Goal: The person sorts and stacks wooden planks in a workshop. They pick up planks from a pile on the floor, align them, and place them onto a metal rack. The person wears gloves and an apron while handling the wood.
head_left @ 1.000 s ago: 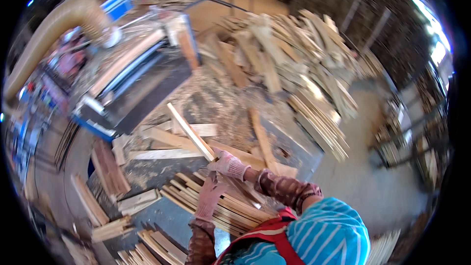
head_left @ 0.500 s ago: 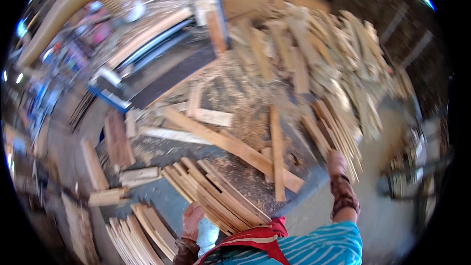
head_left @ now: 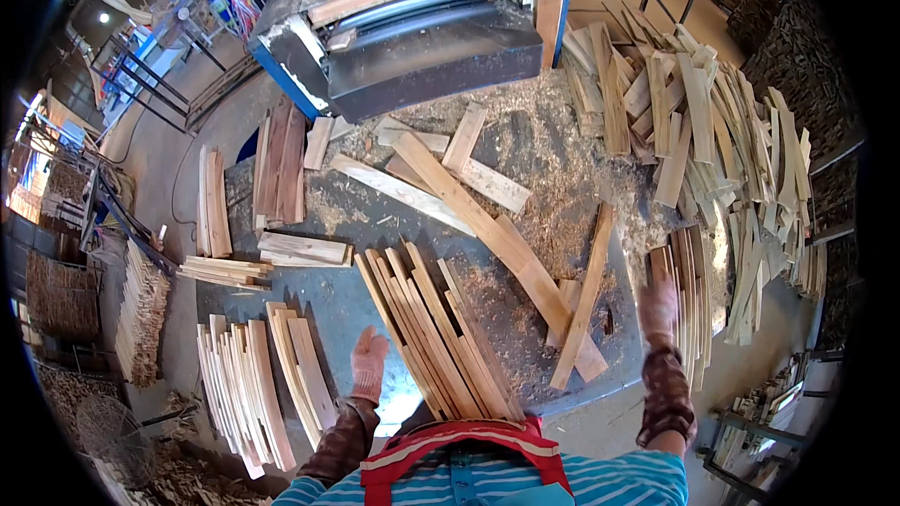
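My left hand, in a pale pinkish work glove, is raised beside a bundle of long wooden slats and holds nothing. Its fingers point up and look loosely stretched out. The slats lean against the front of my red apron and fan out over the table. My right hand, gloved too, is at the left side of another stack of narrow slats by the table's right edge. Its fingers are smeared by motion, so whether they grip a slat does not show.
Longer boards lie crossed on the sawdust-covered metal table. Behind them stands a machine with rollers. Cut pieces are stacked at the left, and a large pile of wood strips fills the far right.
My view has swung round and steadied, so the machine sits nearer the middle. Both hands remain by the same slat stacks; the right hand seems shifted upward along its stack.
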Action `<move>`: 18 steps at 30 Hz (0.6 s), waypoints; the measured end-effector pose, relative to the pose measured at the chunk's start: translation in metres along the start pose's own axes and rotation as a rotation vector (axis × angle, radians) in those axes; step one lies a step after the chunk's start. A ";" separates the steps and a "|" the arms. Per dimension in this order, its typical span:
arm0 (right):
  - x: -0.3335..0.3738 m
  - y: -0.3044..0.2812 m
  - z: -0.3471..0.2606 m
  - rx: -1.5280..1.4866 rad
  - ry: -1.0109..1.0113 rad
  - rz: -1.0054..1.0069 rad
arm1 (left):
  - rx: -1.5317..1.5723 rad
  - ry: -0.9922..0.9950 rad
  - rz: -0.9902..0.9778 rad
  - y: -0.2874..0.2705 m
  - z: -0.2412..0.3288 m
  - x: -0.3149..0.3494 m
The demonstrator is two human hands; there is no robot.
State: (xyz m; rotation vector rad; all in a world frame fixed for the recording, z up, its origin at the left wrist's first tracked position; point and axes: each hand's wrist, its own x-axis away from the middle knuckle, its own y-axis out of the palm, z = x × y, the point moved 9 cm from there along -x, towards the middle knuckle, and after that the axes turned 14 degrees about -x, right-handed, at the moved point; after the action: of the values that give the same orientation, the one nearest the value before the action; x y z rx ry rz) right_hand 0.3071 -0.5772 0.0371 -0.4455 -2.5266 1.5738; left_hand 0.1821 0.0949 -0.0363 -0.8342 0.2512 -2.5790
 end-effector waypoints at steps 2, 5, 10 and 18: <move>-0.010 0.050 -0.072 -0.084 -0.318 0.032 | 0.036 0.053 -0.024 0.012 0.020 -0.010; -0.026 0.136 -0.210 -0.211 -0.527 -0.127 | 0.099 0.140 -0.098 0.048 0.065 -0.016; -0.048 0.222 -0.336 0.251 -0.684 -0.275 | 0.160 0.185 -0.328 0.125 0.124 -0.021; 0.018 0.216 -0.358 -1.275 0.123 -0.988 | 0.410 -0.152 -0.421 0.188 0.131 -0.053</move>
State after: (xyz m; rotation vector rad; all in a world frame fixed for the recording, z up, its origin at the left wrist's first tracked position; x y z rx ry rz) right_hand 0.4237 -0.1767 0.0032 0.5532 -2.5689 -0.4237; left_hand 0.3611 -0.0557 -0.0128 -0.9964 -0.5363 -2.7712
